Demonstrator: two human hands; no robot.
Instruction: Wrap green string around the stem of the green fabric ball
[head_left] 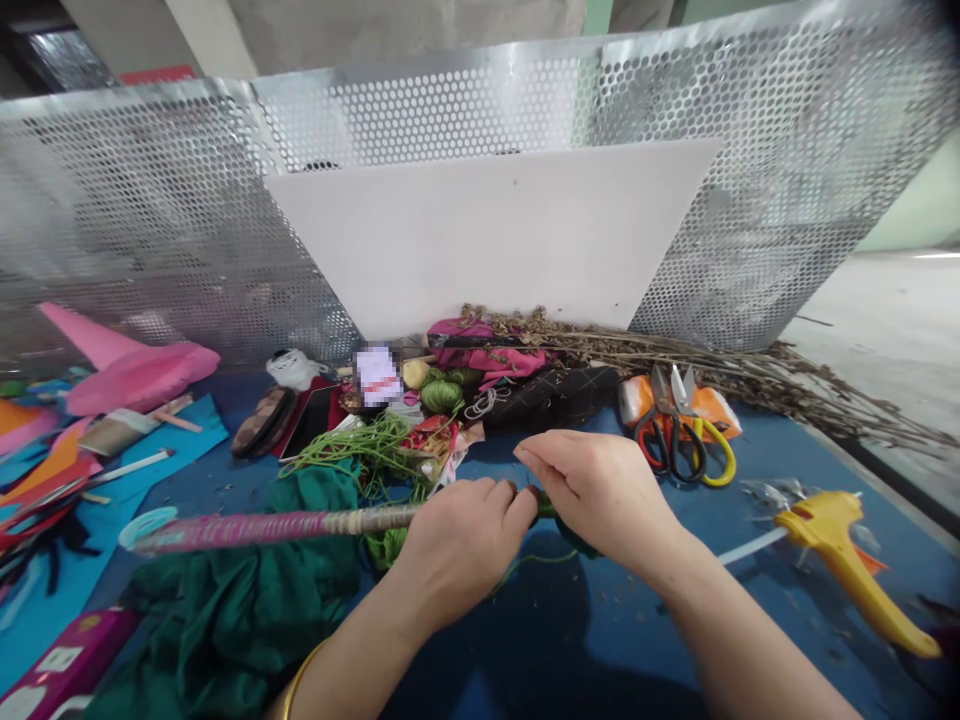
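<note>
A long stick, wrapped in purple, cream and brown bands, lies nearly level across the view. My left hand is closed around it near its right part. Beside it, my right hand has its fingers pinched together over the stick's right end; what they hold is hidden. Some dark green yarn shows between the two hands, and a thin green strand loops below them. Under the stick's left half is a crumpled dark green cloth. Loose bright green yarn is heaped behind the stick.
Scissors and a yellow glue gun lie to the right. Dried stems stretch along the back, before a white board and a perforated metal screen. Coloured paper and a pink pointed shape are at left.
</note>
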